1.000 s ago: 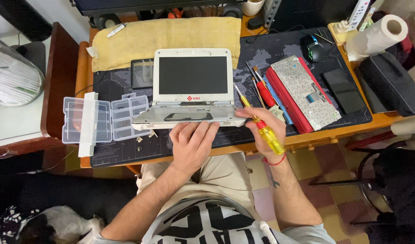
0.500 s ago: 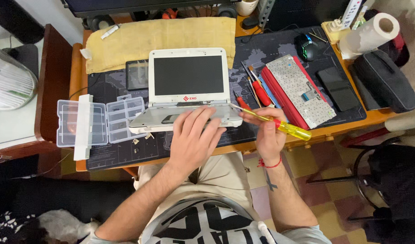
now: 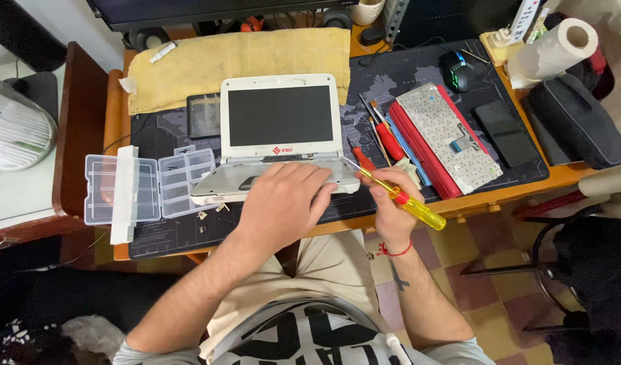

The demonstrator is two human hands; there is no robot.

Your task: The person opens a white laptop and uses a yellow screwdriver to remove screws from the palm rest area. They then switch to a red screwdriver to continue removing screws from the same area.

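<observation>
Two bare forearms reach forward from the person's lap toward a small white laptop (image 3: 280, 135). The left hand (image 3: 283, 203) lies palm down, fingers spread, flat on the laptop's base. The right hand (image 3: 385, 203), a red string around its wrist, is curled closed just right of the laptop's front corner, gripping a yellow-handled screwdriver (image 3: 398, 197).

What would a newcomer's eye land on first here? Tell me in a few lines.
First, the small white laptop open at the middle of the desk, with the left hand pressed flat on its base. Next, the yellow-handled screwdriver in the right hand, its tip at the laptop's right front corner. A detached keyboard lies to the right, and a clear compartment box sits open to the left.
</observation>
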